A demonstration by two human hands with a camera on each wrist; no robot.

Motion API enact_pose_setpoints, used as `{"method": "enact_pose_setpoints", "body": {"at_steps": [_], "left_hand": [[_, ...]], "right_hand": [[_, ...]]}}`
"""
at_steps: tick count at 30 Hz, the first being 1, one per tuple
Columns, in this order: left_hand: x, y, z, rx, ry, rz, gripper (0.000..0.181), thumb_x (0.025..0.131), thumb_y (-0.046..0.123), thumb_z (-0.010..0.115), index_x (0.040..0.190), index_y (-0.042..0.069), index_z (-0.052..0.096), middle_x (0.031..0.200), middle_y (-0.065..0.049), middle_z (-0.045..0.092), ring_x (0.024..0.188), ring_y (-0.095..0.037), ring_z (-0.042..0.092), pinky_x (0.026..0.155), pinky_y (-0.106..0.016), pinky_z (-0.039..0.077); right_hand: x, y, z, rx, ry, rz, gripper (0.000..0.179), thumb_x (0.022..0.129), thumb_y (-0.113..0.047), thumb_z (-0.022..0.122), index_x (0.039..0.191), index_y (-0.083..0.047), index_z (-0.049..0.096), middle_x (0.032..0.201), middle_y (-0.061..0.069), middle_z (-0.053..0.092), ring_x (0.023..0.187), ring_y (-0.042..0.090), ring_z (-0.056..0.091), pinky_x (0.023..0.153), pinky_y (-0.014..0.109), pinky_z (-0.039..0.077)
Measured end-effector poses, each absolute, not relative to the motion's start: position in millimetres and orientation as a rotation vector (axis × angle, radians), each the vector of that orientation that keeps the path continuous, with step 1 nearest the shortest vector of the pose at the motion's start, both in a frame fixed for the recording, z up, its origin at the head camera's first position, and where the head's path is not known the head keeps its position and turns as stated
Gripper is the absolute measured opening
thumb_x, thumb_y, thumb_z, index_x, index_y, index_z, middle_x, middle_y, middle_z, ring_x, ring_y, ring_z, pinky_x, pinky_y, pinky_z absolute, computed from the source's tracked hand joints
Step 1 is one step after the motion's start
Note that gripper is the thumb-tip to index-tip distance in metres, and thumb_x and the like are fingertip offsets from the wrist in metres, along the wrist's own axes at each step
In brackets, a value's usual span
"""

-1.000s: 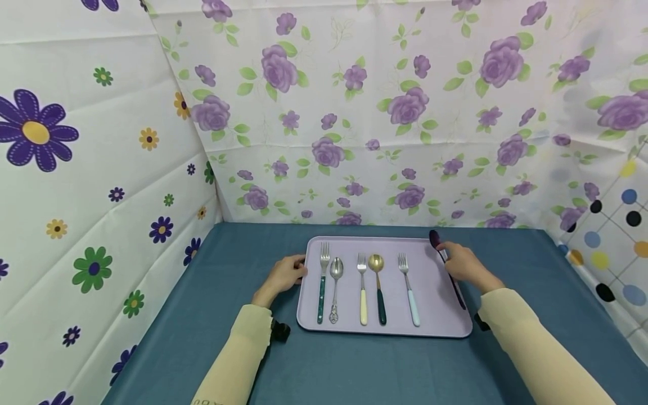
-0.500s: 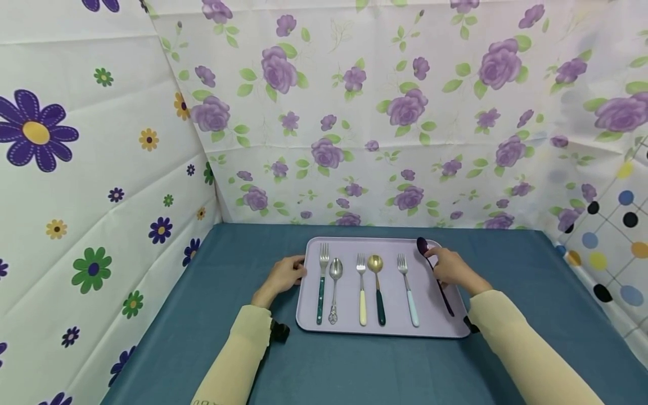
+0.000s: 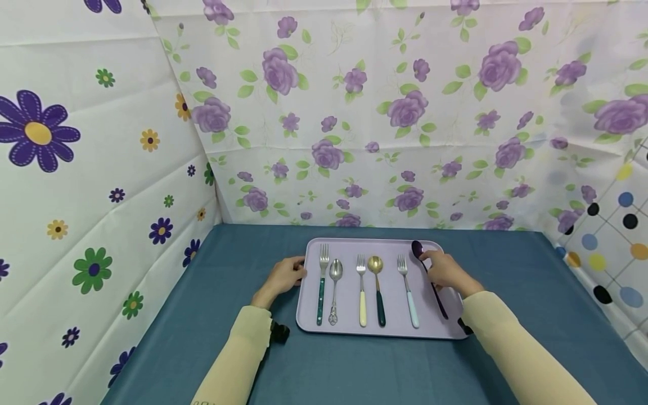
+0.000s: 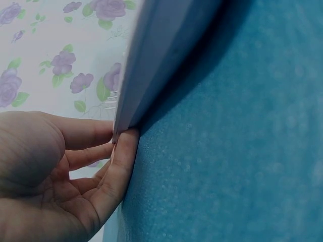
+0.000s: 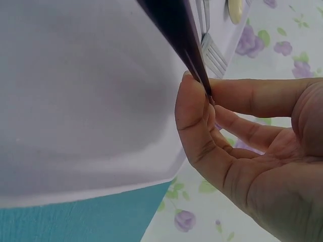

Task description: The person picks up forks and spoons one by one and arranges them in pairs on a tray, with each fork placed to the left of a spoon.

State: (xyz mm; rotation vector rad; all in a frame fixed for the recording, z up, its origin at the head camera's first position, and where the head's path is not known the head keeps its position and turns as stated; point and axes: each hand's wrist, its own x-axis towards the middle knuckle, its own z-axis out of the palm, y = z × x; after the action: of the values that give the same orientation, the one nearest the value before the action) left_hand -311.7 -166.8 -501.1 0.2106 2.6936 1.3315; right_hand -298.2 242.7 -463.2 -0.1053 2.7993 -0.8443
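Note:
In the head view my right hand [image 3: 445,272] pinches a dark purple spoon [image 3: 417,248] by its thin handle, over the right part of a pale lilac tray [image 3: 374,333]. The right wrist view shows the dark handle [image 5: 176,35] between thumb and fingertips. At the tray's left edge my left hand [image 3: 283,275] grips the rim, thumb on one side and a finger on the other, as the left wrist view shows. Nearest the dark spoon lies a fork with a light blue handle [image 3: 412,309].
Further left on the tray lie a green-handled fork [image 3: 321,298], a silver spoon [image 3: 334,287], a cream-handled fork [image 3: 363,306] and a gold spoon [image 3: 376,263] with a dark green handle. Flowered sheets [image 3: 304,101] stand behind the blue tablecloth [image 3: 243,247].
My right hand has moved left with the dark spoon, from the tray's right edge inward toward the light blue fork. The left hand has stayed at the tray's rim.

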Motion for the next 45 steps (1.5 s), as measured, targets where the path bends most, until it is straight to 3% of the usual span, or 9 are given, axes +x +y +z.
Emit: {"method": "enact_pose_setpoints", "body": {"at_steps": [7, 22, 31, 45], "left_hand": [[-312.4, -168.7, -503.2, 0.209, 2.696, 1.329, 0.044, 0.104, 0.007, 0.061, 0.147, -0.003, 0.056, 0.094, -0.007, 0.062, 0.088, -0.018, 0.068, 0.078, -0.036, 0.064], [-312.6, -169.9, -499.5, 0.24, 2.685, 1.338, 0.046, 0.104, 0.007, 0.06, 0.148, -0.004, 0.054, 0.097, -0.009, 0.064, 0.091, -0.021, 0.07, 0.079, -0.036, 0.063], [-312.1, -170.1, -499.4, 0.241, 2.69, 1.33, 0.046, 0.104, 0.007, 0.061, 0.148, -0.004, 0.054, 0.096, -0.009, 0.064, 0.089, -0.02, 0.07, 0.077, -0.036, 0.063], [-311.7, -169.5, -499.8, 0.227, 2.684, 1.336, 0.046, 0.104, 0.008, 0.06, 0.148, -0.004, 0.054, 0.096, -0.008, 0.063, 0.089, -0.02, 0.07, 0.079, -0.036, 0.063]], "right_hand": [[-301.4, 237.3, -468.7, -0.118, 2.807, -0.829, 0.059, 0.078, 0.017, 0.047, 0.136, 0.014, 0.055, 0.103, 0.03, 0.063, 0.05, 0.018, 0.059, 0.048, 0.031, 0.057], [-303.2, 225.7, -468.5, -0.107, 2.799, -0.748, 0.054, 0.079, 0.016, 0.051, 0.133, 0.02, 0.053, 0.092, 0.028, 0.068, 0.047, 0.015, 0.062, 0.046, 0.027, 0.055], [-304.5, 224.7, -473.0, -0.099, 2.804, -0.736, 0.054, 0.078, 0.015, 0.061, 0.132, 0.02, 0.053, 0.095, 0.034, 0.066, 0.046, 0.016, 0.063, 0.046, 0.027, 0.056], [-302.7, 223.4, -473.9, -0.072, 2.797, -0.752, 0.057, 0.077, 0.014, 0.064, 0.132, 0.019, 0.051, 0.096, 0.033, 0.065, 0.048, 0.017, 0.065, 0.048, 0.027, 0.056]]}}
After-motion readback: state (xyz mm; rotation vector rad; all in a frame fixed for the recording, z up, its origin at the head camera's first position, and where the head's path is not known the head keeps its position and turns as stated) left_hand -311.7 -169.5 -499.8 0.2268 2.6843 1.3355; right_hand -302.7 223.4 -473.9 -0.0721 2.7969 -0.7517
